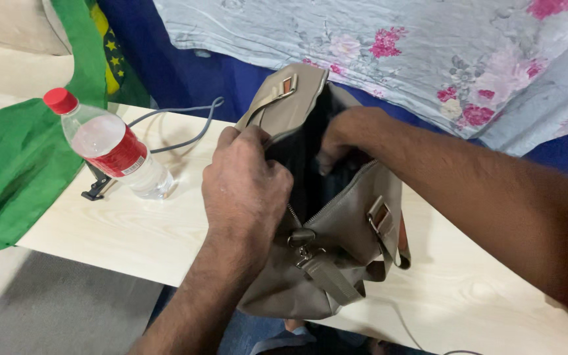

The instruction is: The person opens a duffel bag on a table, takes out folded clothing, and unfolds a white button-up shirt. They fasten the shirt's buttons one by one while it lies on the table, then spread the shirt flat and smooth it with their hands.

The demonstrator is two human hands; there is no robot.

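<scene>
A taupe fabric bag (pixel 346 223) with brown leather tabs, metal buckles and an unzipped top stands on the pale wooden table (pixel 133 230). My left hand (pixel 244 190) grips the near edge of the bag's opening and pulls it wide. My right hand (pixel 350 135) reaches into the dark inside from the far side; its fingertips are hidden in the bag, so whether they hold anything cannot be seen.
A clear plastic water bottle (pixel 110 148) with a red cap and red label stands left of the bag, beside a grey cable (pixel 185 125) and a small black clip. Green cloth (pixel 14 164) drapes at the left. A floral sheet (pixel 428 46) hangs behind.
</scene>
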